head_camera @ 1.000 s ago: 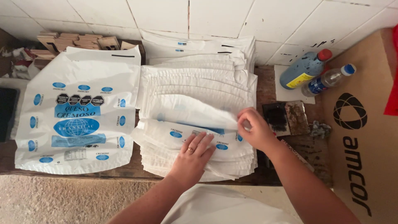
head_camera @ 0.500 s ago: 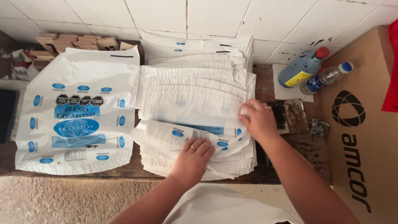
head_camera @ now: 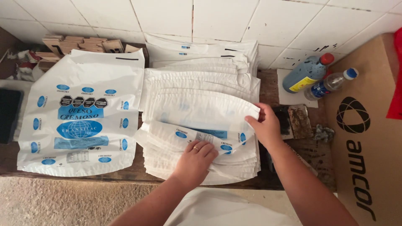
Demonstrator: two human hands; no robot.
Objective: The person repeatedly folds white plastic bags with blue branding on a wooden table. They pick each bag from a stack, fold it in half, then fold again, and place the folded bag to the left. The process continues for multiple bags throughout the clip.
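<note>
A tall stack of white plastic bags (head_camera: 197, 83) with blue printing lies on a wooden bench. My left hand (head_camera: 196, 158), a ring on one finger, presses flat on the folded near part of the top bag (head_camera: 201, 113). My right hand (head_camera: 264, 124) pinches the right edge of that top bag and lifts it off the stack. The bag bows upward between the two hands.
A second pile of printed white and blue bags (head_camera: 79, 113) lies flat at the left. Two bottles (head_camera: 307, 74) stand at the right by a cardboard box (head_camera: 368, 138). Wooden blocks (head_camera: 75, 44) sit at the back against the tiled wall.
My right hand has slid right along the bag's edge and raised it. My left hand has shifted slightly toward the near edge of the stack.
</note>
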